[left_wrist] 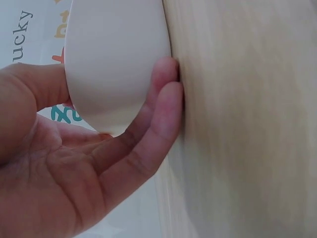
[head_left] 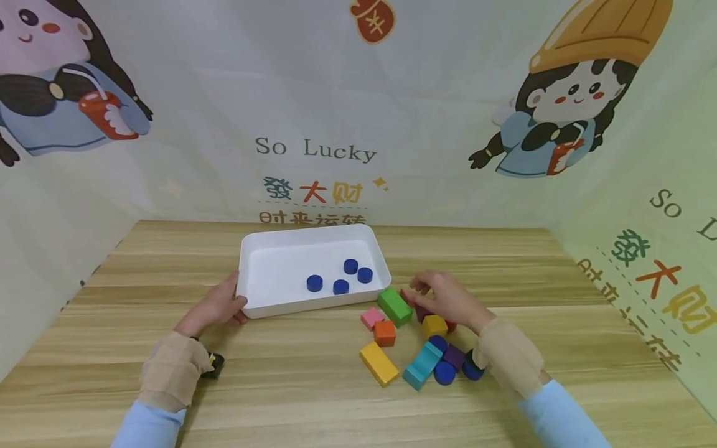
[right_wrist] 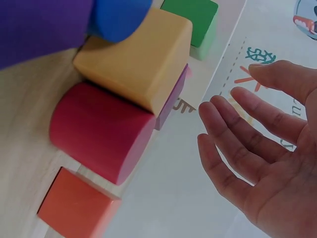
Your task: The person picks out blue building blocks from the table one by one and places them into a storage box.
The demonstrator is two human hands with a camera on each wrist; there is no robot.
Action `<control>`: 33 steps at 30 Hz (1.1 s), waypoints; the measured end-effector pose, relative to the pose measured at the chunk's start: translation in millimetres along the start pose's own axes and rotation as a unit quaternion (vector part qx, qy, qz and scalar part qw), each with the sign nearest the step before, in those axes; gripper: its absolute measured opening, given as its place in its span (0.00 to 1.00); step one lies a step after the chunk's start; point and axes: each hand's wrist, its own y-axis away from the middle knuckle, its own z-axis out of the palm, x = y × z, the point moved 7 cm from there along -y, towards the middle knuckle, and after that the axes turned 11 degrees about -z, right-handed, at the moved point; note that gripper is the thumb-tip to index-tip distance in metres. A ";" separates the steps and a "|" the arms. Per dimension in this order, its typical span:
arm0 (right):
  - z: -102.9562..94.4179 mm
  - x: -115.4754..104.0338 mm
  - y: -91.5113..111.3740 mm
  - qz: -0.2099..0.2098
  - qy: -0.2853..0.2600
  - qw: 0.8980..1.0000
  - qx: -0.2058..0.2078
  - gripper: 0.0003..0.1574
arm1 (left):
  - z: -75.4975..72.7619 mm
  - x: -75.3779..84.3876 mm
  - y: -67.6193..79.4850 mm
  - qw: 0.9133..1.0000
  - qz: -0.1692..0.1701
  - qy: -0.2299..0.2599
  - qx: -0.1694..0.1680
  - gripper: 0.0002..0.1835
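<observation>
White tray (head_left: 280, 261): near the tabletop's (head_left: 280, 386) far edge, four blue discs (head_left: 315, 284) toward its near right corner.
Blocks (head_left: 384, 333): loosely heaped on the tabletop off that corner.
Picking step: apparently selecting a block while the tray is steadied; next would call for lowering and pinching one.
Right hand (head_left: 445, 298): empty, fingers loosely bent over the heap's far side.
Left hand (head_left: 221, 303): grips the tray's near left corner.
</observation>
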 end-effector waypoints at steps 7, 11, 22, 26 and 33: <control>-3.8 -1.1 6.8 -0.013 0.011 1.000 0.021 0.13 | -0.5 1.7 1.0 1.000 0.002 0.002 0.003 0.24; -5.5 -1.3 11.2 -0.018 0.013 1.000 0.022 0.11 | -0.6 2.2 1.2 1.000 0.004 0.000 0.005 0.24; -7.1 1.6 26.6 -0.029 0.010 0.999 0.023 0.09 | 0.9 -1.4 -0.6 1.000 0.001 -0.005 0.000 0.25; -9.0 3.1 32.7 -0.024 0.014 0.999 0.022 0.09 | 1.0 -1.2 -0.5 1.000 0.002 -0.006 0.000 0.24; -10.2 5.8 43.2 -0.034 0.033 0.999 0.026 0.10 | 1.2 -0.6 -0.2 1.000 0.001 -0.006 0.002 0.24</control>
